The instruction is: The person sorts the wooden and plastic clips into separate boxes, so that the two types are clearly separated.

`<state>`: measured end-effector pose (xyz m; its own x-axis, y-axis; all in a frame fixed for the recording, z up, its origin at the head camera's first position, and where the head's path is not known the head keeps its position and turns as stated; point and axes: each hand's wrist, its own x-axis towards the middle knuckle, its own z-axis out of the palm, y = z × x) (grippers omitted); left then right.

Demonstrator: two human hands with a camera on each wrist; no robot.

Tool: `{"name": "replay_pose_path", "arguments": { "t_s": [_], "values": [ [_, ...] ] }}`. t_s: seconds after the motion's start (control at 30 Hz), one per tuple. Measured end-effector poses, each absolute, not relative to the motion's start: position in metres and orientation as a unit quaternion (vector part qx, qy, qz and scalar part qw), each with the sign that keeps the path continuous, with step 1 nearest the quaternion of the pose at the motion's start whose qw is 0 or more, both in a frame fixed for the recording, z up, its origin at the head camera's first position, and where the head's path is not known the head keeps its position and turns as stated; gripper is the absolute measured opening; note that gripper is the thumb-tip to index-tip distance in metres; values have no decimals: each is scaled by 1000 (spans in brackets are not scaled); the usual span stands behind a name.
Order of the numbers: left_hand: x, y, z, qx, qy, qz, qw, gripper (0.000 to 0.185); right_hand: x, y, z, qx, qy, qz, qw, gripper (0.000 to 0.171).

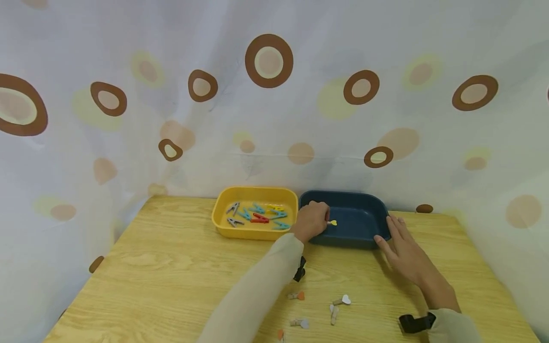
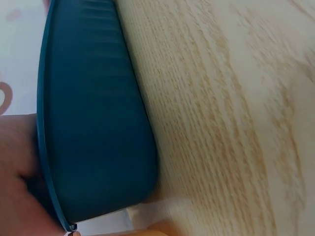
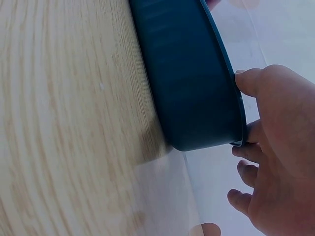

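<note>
My left hand (image 1: 324,220) reaches over the left end of a dark blue tray (image 1: 358,214) and pinches a small wooden clip with a yellow heart (image 1: 332,222) just above the tray's floor. My right hand (image 1: 394,238) lies with straight fingers against the tray's right end, thumb on its front corner. In the right wrist view the right hand (image 3: 280,128) has its thumb on the rim of the blue tray (image 3: 192,83). In the left wrist view only a bit of the left hand (image 2: 15,167) shows behind the blue tray's outer wall (image 2: 93,123).
A yellow tray (image 1: 253,232) with several coloured clothes pegs (image 1: 259,218) stands to the left, touching the blue one. Several small heart-topped wooden clips (image 1: 342,300) lie loose on the wooden table (image 1: 163,267) near its front edge. A spotted curtain hangs behind.
</note>
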<state>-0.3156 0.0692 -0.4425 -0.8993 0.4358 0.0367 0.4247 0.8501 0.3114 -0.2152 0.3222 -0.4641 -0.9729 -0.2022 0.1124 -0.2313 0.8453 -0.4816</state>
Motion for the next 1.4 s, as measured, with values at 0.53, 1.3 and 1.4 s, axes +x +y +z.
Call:
{"name": "replay_pose_path", "arguments": {
  "t_s": [0.53,1.3,1.4],
  "values": [
    [-308,39,-421,292,900,324,17,13,-217,325,-463,114,-962,248,28,79],
    [-215,-32,-421,335,845,413,53,7,-218,325,-465,120,-960,252,26,80],
    [-203,-42,-431,327,848,412,65,7,-218,324,-466,120,-960,251,23,80]
  ]
}}
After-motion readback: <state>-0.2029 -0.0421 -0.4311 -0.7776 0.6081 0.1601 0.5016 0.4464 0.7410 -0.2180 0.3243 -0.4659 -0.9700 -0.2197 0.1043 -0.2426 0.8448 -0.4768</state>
